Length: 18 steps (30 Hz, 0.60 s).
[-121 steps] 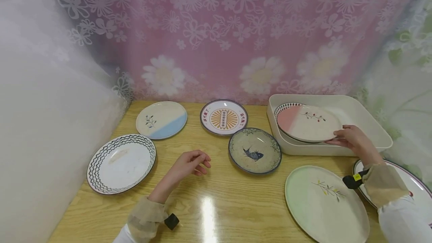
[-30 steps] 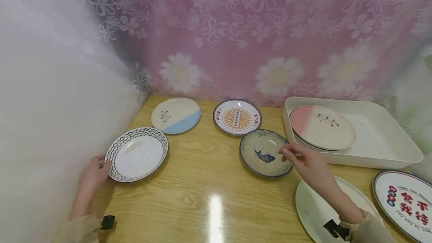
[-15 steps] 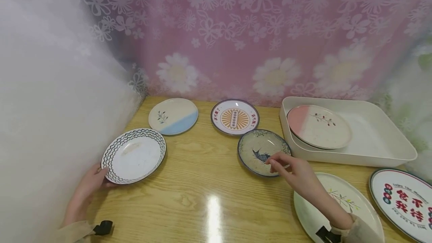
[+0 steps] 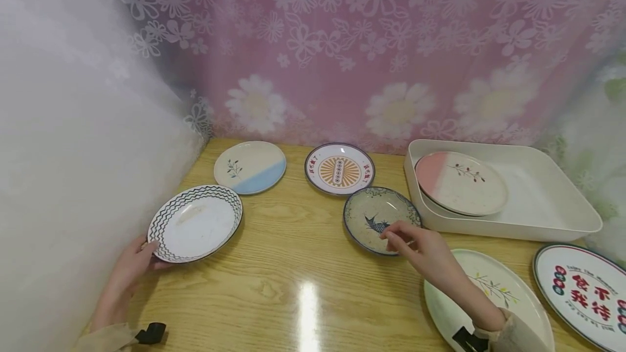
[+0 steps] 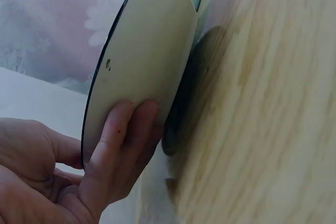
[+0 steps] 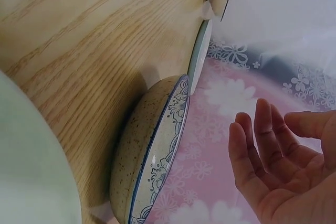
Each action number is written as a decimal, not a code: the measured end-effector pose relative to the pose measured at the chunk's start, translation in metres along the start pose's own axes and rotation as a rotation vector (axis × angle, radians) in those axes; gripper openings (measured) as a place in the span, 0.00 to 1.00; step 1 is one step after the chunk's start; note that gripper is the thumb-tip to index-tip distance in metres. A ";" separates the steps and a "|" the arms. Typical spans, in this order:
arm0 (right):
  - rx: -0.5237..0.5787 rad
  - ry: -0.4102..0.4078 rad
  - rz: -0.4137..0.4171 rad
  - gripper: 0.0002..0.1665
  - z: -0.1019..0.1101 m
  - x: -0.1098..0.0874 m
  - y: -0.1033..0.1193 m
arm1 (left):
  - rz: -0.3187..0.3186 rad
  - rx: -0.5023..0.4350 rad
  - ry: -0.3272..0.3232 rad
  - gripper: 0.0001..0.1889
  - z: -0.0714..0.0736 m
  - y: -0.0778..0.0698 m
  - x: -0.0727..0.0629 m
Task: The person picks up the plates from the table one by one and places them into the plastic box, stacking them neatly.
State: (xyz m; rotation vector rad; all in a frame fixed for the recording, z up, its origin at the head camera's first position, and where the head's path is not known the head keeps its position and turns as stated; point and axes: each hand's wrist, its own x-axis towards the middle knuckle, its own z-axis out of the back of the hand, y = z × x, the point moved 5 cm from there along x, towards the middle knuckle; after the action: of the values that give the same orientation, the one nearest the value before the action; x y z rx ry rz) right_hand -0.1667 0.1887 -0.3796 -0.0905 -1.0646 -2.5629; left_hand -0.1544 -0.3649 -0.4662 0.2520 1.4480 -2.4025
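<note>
A white plate with a black wavy-line rim (image 4: 195, 224) is at the left of the table. My left hand (image 4: 132, 265) grips its near left edge, thumb on the rim and fingers under the outer wall. In the left wrist view, the plate's pale underside (image 5: 142, 40) faces the fingers, with a dark shadow between it and the table. My right hand (image 4: 420, 246) hovers over the near right part of a fish-patterned plate (image 4: 367, 205), holding nothing. Its fingers are loosely bent, apart from that plate in the right wrist view.
A cream-and-blue plate (image 4: 249, 167) and a sunburst plate (image 4: 339, 169) lie at the back. In the white bin (image 4: 548, 194) a pink-and-cream plate (image 4: 464, 183) tops another. A pale green plate (image 4: 469, 281) and a red-lettered plate (image 4: 587, 287) lie at the right front.
Since the earliest frame, my right hand has left the pink-and-cream plate and moved left over the fish-patterned plate. My left hand has gone from mid-table to the wavy-rimmed plate and gripped it.
</note>
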 end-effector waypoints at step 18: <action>0.382 0.129 -0.144 0.16 -0.010 0.008 -0.004 | -0.217 -0.238 0.107 0.25 -0.067 -0.095 -0.013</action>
State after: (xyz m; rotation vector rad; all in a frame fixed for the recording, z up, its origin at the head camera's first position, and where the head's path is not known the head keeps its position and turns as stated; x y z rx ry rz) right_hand -0.1749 0.1815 -0.3876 0.2537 -1.5323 -2.3961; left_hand -0.1774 -0.2624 -0.4152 0.1759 1.8792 -2.3804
